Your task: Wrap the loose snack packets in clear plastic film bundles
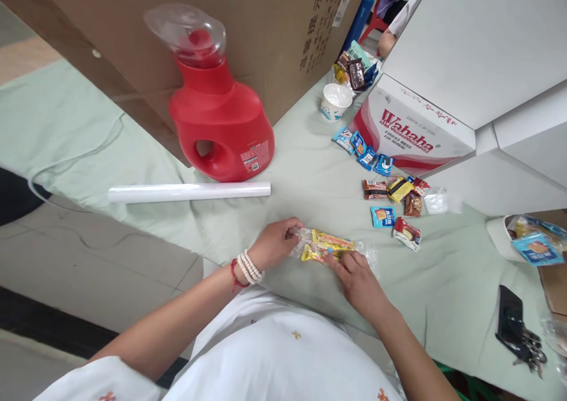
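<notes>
At the table's near edge, my left hand (277, 246) is closed, pinching the left end of a clear plastic bag (302, 235). Yellow snack packets (333, 240) lie lengthwise at the bag, their printing too small to read. From the right, my right hand (358, 280) grips the packets' right end, its index finger extended over the lower one and its other fingers curled. Crumpled clear plastic sticks out past that hand. Whether the packets are fully inside the bag is hard to tell.
Beyond my left hand lie a white roll (190, 192) and a red jug (221, 117). Small snack packs (406, 233) are scattered to the right, before a Wahaba-style carton (411, 126). A paper cup (335, 101), a white tub (499, 238) and a phone with keys (509, 315) stand farther out.
</notes>
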The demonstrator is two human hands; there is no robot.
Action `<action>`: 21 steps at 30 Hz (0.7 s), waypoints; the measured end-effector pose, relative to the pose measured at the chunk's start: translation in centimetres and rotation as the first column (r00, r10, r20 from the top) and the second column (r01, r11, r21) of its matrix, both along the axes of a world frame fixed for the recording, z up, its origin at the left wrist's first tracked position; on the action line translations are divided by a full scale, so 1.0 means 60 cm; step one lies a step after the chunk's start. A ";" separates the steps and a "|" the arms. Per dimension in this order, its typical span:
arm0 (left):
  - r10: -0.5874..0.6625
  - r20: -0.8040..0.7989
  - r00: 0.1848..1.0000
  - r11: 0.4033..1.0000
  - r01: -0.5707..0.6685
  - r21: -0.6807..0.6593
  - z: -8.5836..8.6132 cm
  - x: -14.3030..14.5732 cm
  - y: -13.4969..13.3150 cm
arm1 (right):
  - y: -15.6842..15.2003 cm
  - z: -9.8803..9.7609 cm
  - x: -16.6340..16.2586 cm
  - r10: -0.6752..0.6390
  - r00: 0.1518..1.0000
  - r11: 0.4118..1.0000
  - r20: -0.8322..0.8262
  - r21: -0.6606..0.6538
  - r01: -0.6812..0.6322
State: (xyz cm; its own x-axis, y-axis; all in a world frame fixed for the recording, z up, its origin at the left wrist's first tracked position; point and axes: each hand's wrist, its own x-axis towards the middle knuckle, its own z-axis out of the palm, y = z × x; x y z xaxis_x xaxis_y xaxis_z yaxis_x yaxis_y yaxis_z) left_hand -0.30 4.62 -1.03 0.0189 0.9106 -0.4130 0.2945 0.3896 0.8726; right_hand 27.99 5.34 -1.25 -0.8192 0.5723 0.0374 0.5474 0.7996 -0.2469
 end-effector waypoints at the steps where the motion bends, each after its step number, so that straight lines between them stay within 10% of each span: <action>1: 0.028 0.046 0.999 1.000 -0.027 -0.013 -0.003 -0.001 -0.002 | -0.001 -0.002 0.000 -0.011 0.999 1.000 -0.036 -0.017 0.011; 8: 0.124 0.076 0.989 0.984 -0.133 0.116 0.011 0.049 -0.011 | -0.018 -0.014 -0.012 -0.074 0.997 0.997 0.039 0.040 0.072; 11: -0.072 -0.154 0.986 0.969 0.105 0.223 0.014 0.093 -0.010 | -0.020 -0.008 -0.019 -0.089 0.996 0.996 0.003 0.014 0.089; 16: -0.220 -0.625 0.749 0.879 0.430 0.207 0.005 0.139 -0.016 | -0.011 0.005 -0.009 -0.230 0.940 0.970 -0.253 -0.139 0.200; 21: -0.177 -0.714 0.677 0.866 0.452 0.213 0.008 0.137 -0.009 | 0.005 -0.027 0.026 -0.697 0.647 0.670 -0.309 0.042 0.741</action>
State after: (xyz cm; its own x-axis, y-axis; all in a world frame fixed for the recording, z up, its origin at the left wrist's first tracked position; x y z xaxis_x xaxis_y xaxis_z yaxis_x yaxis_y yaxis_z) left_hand 7.91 4.10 -0.54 0.1845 0.9783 -0.0946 0.8822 -0.1224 0.4546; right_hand 29.53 5.66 -2.87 -0.0990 0.9447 0.3127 0.9030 0.2174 -0.3706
